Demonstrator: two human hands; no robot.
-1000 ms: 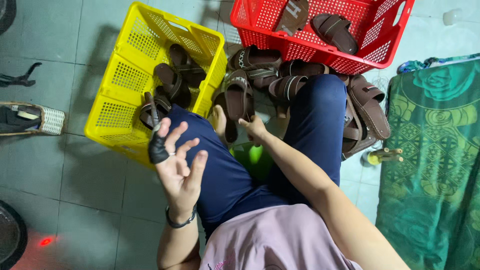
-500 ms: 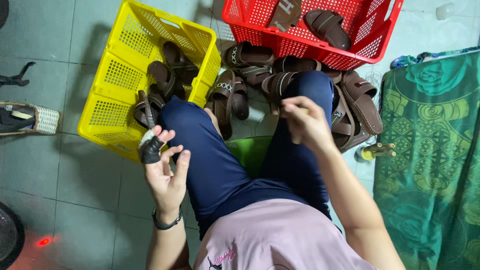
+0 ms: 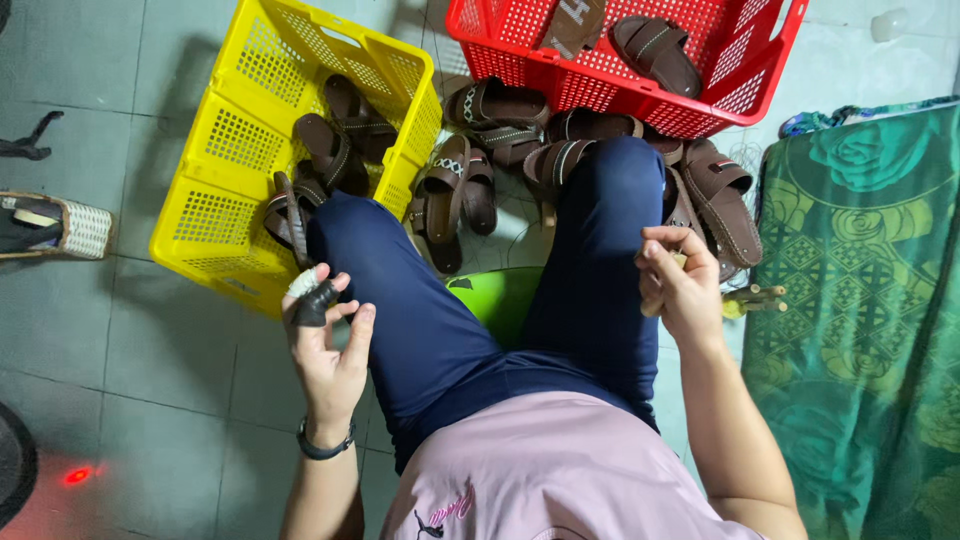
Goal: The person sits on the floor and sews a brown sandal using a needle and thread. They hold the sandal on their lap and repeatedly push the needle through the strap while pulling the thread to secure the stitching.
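Taking the yellow crate as landmark: left of it, bare floor tiles leave open passage. Right of it, loose brown sandals crowd the gap toward the red crate. Inside it, more sandals block the bottom. The near corner abuts the person's knee.

Brown sandals are lying between a yellow crate and red crate, a green floral-patterned cloth showing nearby

A small sandal workshop on a tiled floor: brown sandals heaped (dozens, loose) between yellow crate upper left and red crate top.
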